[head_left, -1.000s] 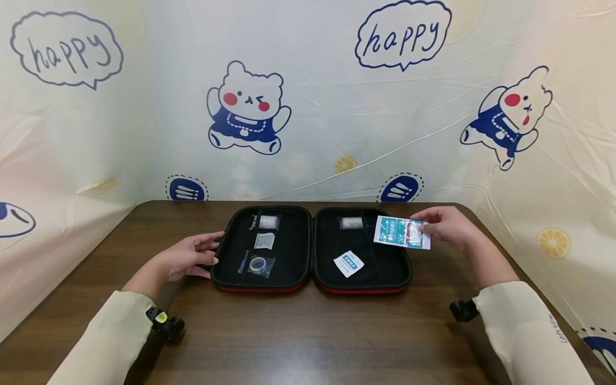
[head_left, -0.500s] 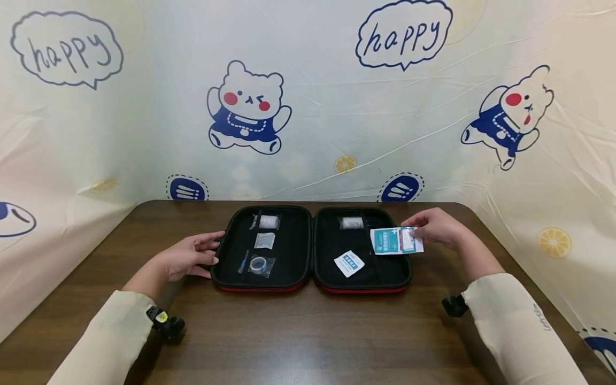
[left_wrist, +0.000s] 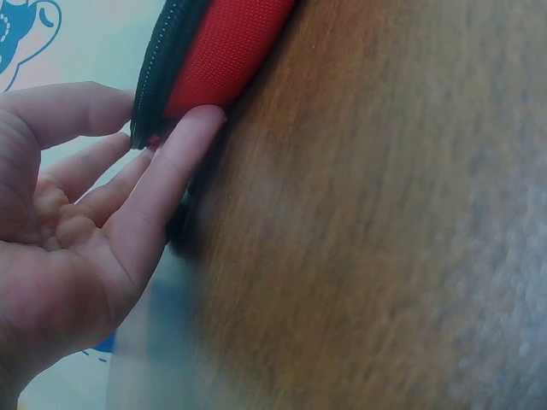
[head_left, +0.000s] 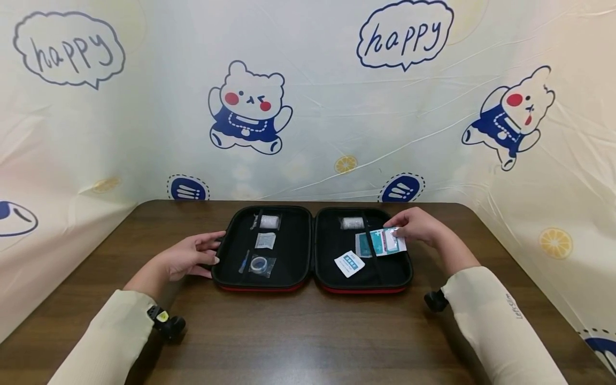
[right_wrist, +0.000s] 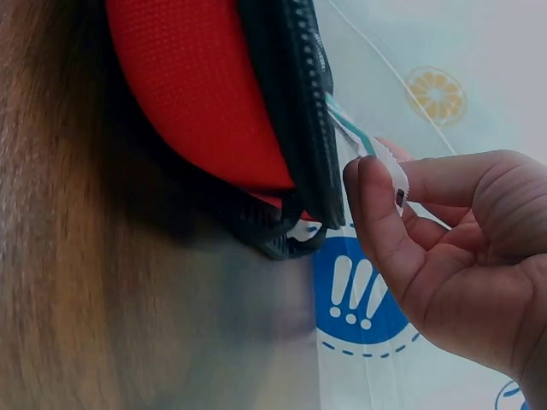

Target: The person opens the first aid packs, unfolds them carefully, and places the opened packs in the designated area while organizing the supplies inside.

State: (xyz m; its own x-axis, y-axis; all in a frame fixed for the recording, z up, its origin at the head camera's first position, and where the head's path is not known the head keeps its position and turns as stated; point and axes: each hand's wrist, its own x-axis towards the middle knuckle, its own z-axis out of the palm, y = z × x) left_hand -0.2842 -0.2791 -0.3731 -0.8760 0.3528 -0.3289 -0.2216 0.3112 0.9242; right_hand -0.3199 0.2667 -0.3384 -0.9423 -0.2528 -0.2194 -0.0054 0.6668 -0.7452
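A black-lined zip case [head_left: 293, 272] with a red outer shell lies spread open on the table, its two halves side by side. My right hand [head_left: 417, 227] pinches the right end of a flat teal-and-white packet [head_left: 390, 246] over the right half. The packet's left part passes beneath a black elastic strap [head_left: 377, 270]. In the right wrist view, thumb and fingers grip the packet [right_wrist: 389, 166] just outside the zipped rim. At the case's left edge, my left hand [head_left: 187, 258] rests its extended fingers; in the left wrist view, fingertips touch the zipper edge and red side [left_wrist: 226, 64].
Under the right strap sits a wrapped white roll [head_left: 353, 223]; a small white-and-blue packet [head_left: 349, 264] lies nearer. The left half carries another wrapped roll [head_left: 269, 222], a small white sachet [head_left: 265, 240], a bagged tape roll [head_left: 259, 264] and a slim blue item [head_left: 244, 262].
My right hand has moved left and slightly down with the teal-and-white packet, whose left part has slid beneath the strap. The left hand has stayed at the case's edge.
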